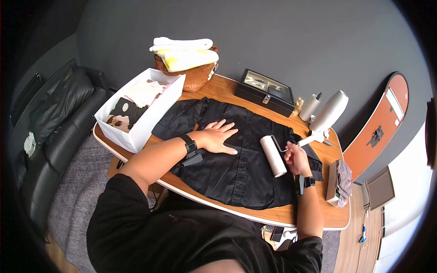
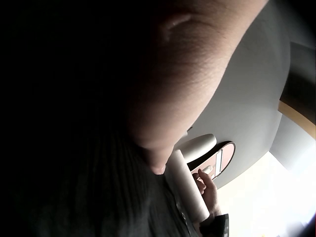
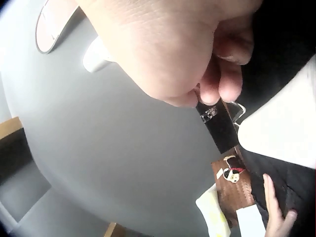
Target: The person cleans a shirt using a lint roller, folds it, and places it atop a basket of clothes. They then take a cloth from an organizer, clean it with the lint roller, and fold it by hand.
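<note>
A black button-front shirt (image 1: pixel 227 175) lies spread out on the wooden table. My left hand (image 1: pixel 218 138) rests palm down on the shirt, fingers spread, left of the button strip. With my right hand (image 1: pixel 297 158) I grip the handle of a lint roller (image 1: pixel 273 157), whose thick white roll lies over the right part of the shirt. In the left wrist view the roll (image 2: pixel 189 185) shows beyond my left thumb. The right wrist view has my right fingers (image 3: pixel 229 81) curled, with the white roll (image 3: pixel 286 118) close beside them; the handle is mostly hidden there.
A white box (image 1: pixel 150 123) of folded clothes stands on the left. Behind it is a brown woven basket (image 1: pixel 195 81) topped with towels. A black glass-lidded case (image 1: pixel 265 93) sits at the back. At right are a white rounded appliance (image 1: pixel 331 111) and a box with grey cloth (image 1: pixel 343 177).
</note>
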`<control>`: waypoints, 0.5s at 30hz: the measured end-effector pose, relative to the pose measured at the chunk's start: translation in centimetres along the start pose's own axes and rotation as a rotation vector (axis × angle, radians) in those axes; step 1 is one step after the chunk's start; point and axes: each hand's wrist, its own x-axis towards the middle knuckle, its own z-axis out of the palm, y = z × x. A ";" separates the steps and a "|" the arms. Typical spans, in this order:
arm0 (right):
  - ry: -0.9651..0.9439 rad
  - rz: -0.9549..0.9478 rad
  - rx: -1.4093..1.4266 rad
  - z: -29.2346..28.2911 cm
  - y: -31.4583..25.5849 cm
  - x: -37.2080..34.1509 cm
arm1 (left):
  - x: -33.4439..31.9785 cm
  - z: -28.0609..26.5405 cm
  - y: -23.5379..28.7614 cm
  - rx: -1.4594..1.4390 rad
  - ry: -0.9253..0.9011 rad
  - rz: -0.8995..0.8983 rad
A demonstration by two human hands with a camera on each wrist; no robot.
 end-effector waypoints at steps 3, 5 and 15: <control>-0.191 0.068 -0.098 2.2 -0.2 -1.1 | -0.1 0.0 0.0 0.004 0.001 0.001; -0.275 0.108 -0.108 3.2 -0.3 -1.6 | 0.0 0.0 0.1 0.006 -0.002 0.002; -0.140 0.029 0.007 -0.6 0.0 0.4 | 0.1 0.2 -0.1 0.006 0.013 0.007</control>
